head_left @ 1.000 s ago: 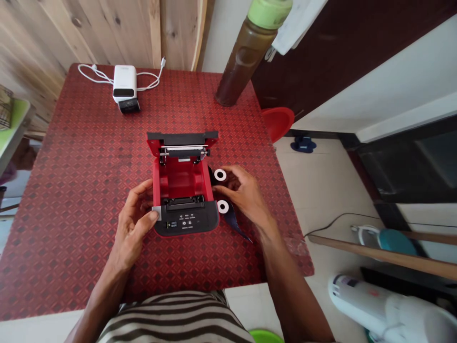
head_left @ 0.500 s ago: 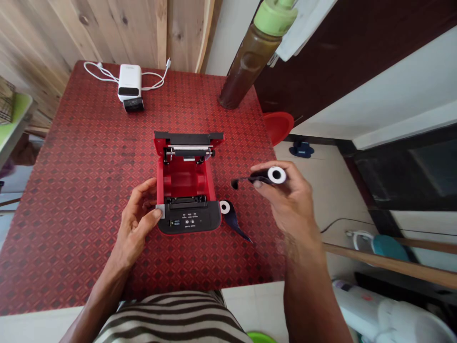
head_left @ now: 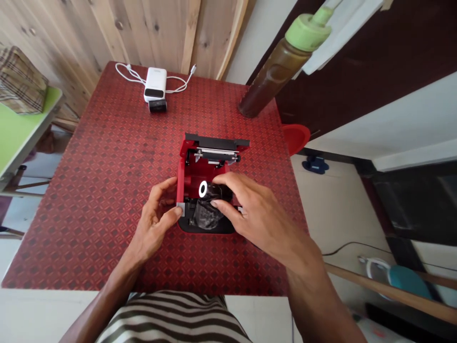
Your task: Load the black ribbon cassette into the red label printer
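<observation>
A small red and black printer stands on the table with its lid raised toward the back. My left hand grips its left side, thumb on the grey front corner and fingers along the outer wall. In my right hand, between thumb and fingers, is a black ribbon roll with a white core. It is over the printer's open red bay, core end facing left. A loose dark flap of ribbon hangs from it across the front panel, covering most of the buttons. My right hand hides the printer's right side.
At the back of the red patterned table lie a white power bank with a cable and a small black object. A tall brown bottle with a green cap stands at the back right. A green-topped table is at left.
My right hand has brought the ribbon roll leftward from beside the printer to over its open bay. The second roll right of the printer is now mostly hidden. My left hand keeps its grip.
</observation>
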Motion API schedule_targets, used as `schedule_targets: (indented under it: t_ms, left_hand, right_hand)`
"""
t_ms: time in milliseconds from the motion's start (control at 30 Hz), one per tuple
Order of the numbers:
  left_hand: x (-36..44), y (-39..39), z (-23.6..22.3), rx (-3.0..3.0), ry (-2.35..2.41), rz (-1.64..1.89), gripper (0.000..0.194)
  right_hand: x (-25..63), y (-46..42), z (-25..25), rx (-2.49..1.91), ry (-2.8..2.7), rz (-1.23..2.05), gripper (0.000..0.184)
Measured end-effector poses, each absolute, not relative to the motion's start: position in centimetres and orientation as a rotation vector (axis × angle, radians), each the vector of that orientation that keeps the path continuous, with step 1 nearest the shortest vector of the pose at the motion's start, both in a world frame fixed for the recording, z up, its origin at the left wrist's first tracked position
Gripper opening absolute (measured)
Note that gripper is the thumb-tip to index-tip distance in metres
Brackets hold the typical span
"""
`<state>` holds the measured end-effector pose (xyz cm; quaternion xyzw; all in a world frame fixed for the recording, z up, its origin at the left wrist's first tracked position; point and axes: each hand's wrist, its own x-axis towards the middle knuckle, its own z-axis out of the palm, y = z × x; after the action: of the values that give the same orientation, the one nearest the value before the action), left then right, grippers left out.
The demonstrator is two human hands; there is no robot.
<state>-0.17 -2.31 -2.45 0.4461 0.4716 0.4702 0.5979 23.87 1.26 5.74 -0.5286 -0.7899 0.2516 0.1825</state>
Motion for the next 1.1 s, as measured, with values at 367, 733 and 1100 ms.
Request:
schedule_targets:
  t_ms: [367, 733, 1100]
  left_hand:
    - [-0.2, -2.4, -2.0, 1.014, 1.136, 1.083, 0.058]
    - [-0.1, -2.4, -1.9, 1.012, 1.13, 1.078, 0.06]
    - [-0.2, -2.4, -2.1, 1.018, 1.129, 1.063, 0.062]
  right_hand:
    - [20.6, 3.7, 4.3, -1.624, -2.407, 0.414, 0.019]
    - [19.4, 5.8, 4.0, -1.876, -2.645, 0.306, 0.011]
    - [20.5, 4.5, 5.4, -1.688, -2.564, 0.47, 0.023]
